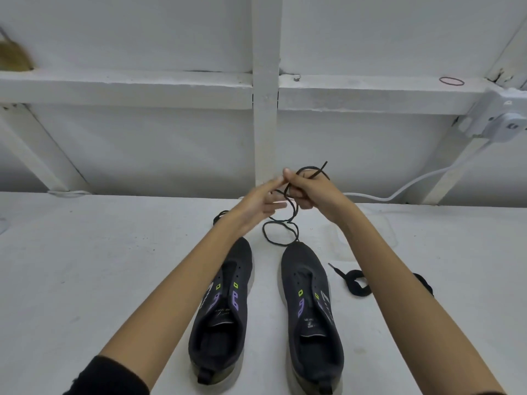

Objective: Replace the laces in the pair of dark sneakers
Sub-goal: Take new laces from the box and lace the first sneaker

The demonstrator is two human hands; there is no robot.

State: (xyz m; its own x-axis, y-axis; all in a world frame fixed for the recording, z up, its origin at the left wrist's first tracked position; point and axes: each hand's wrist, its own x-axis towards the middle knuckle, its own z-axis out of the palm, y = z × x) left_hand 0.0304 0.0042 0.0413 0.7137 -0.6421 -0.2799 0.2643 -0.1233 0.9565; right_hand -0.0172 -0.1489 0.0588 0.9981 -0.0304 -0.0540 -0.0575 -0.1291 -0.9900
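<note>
Two dark sneakers stand side by side on the white table, toes pointing away, with no laces in their eyelets: the left sneaker and the right sneaker. Beyond their toes, my right hand grips a thin round dark lace that loops down onto the table. My left hand reaches in beside it with straight fingers, its fingertips touching the lace near my right thumb. One lace end sticks up above my right hand.
A flat black lace lies bunched to the right of the right sneaker, partly under my right forearm. Another dark lace peeks out behind my left wrist. A white cable runs along the back wall. A rubber band lies on the ledge.
</note>
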